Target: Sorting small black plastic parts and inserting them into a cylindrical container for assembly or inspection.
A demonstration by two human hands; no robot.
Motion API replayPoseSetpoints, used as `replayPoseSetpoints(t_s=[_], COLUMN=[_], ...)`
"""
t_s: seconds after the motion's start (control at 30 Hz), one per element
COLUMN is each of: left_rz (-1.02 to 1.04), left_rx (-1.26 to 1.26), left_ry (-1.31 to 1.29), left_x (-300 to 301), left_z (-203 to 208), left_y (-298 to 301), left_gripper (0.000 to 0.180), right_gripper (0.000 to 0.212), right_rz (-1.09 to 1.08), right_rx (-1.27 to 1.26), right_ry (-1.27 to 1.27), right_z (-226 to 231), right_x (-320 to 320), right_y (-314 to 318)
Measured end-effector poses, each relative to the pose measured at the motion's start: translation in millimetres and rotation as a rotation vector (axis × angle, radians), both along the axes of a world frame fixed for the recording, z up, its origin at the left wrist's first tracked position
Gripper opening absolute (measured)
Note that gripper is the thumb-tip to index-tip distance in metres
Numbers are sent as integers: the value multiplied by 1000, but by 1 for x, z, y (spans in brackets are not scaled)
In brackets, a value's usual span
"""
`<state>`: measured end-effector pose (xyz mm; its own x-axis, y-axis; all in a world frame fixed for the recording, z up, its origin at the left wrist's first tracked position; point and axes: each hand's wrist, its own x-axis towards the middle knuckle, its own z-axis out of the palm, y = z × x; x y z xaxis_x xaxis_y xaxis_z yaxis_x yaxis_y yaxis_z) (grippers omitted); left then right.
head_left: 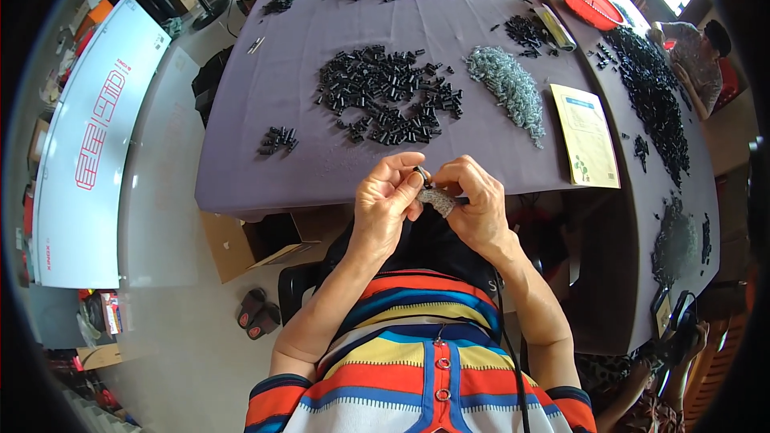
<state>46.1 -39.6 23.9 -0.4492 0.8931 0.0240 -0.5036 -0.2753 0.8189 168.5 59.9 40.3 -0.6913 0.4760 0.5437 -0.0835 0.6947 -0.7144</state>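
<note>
A purple-covered table (265, 96) carries a central heap of small black tubes (389, 96), grey springs (509, 92) to its right, a yellow booklet (587, 135) further right, and red trays (589, 2) at the far end.

1. The left hand (387, 196) pinches a small black tube (422, 174) at the near edge of the table (265, 112).
2. The right hand (475, 200) grips a grey bundle (439, 201), touching the left hand.
3. Beyond the hands lies a black pile (387, 94); right of it, a grey heap (508, 88) and a yellow booklet (585, 133).
</note>
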Motion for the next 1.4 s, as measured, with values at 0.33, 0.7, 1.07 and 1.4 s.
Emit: replayPoseSetpoints(t_s=[0.33,0.7,1.07,1.4], left_rz=[-73,-194,-238,-210], left_rx=[-103,-15,-74,-110], left_ry=[-203,-335,-310,-369], left_x=[0,-2,-5,-4], left_z=[5,3,1,-3], left_y=[-3,-5,-6,-6], left_gripper=[30,30,37,37], right_gripper=[41,37,47,36], right_rz=[250,247,230,261], right_rx=[-127,-180,-178,-281], right_ry=[-65,-4,2,42], right_z=[-1,-9,-6,-7], right_x=[2,0,0,-3], right_y=[15,14,10,6])
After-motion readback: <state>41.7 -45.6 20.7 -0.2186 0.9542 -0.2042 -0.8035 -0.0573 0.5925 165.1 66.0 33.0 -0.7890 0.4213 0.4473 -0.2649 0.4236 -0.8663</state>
